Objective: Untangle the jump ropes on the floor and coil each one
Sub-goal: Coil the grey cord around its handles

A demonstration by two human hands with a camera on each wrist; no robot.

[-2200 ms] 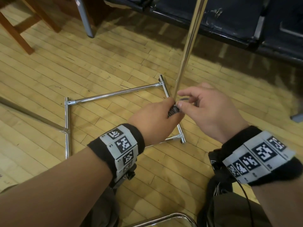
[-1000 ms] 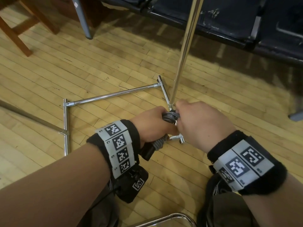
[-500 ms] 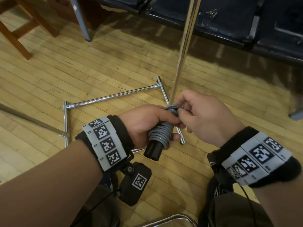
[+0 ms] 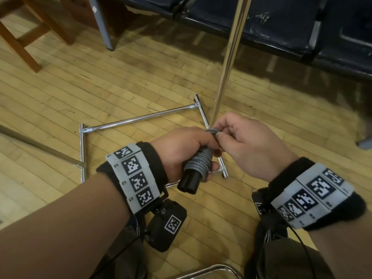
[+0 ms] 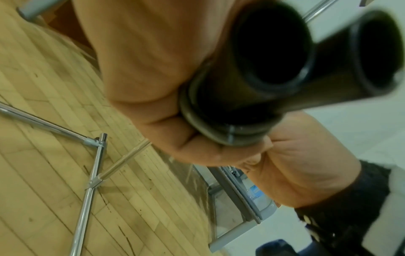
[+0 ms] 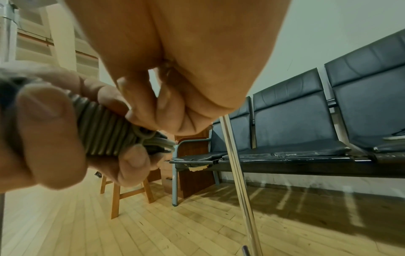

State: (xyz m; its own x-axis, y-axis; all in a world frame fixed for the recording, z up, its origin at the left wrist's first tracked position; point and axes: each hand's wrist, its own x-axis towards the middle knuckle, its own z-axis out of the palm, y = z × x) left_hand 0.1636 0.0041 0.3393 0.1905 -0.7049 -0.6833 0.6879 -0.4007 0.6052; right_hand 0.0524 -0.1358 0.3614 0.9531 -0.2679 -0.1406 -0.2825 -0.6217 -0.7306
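A grey jump rope (image 4: 199, 161) is wound in tight turns round its two black handles (image 4: 189, 183), which lie side by side. My left hand (image 4: 185, 150) grips this bundle at mid-height, handle ends pointing down toward me. My right hand (image 4: 237, 141) pinches the rope's last turns (image 4: 212, 131) at the top of the bundle. In the left wrist view the two hollow handle ends (image 5: 271, 52) fill the frame. The right wrist view shows the grey coil (image 6: 105, 131) between left-hand fingers (image 6: 50, 128), with looped rope end (image 6: 157, 142) sticking out.
A chrome rack frame (image 4: 141, 118) lies on the wooden floor under my hands, with one chrome upright pole (image 4: 227, 57) rising just behind them. Dark bench seats (image 4: 281, 25) line the back, a wooden stool (image 4: 24, 37) stands far left, a chrome tube (image 4: 211, 270) near my knees.
My left hand has turned the bundle so the coil and handle ends face me, and raised it slightly. My right hand opened from a fist over the top to a fingertip pinch on the last turns.
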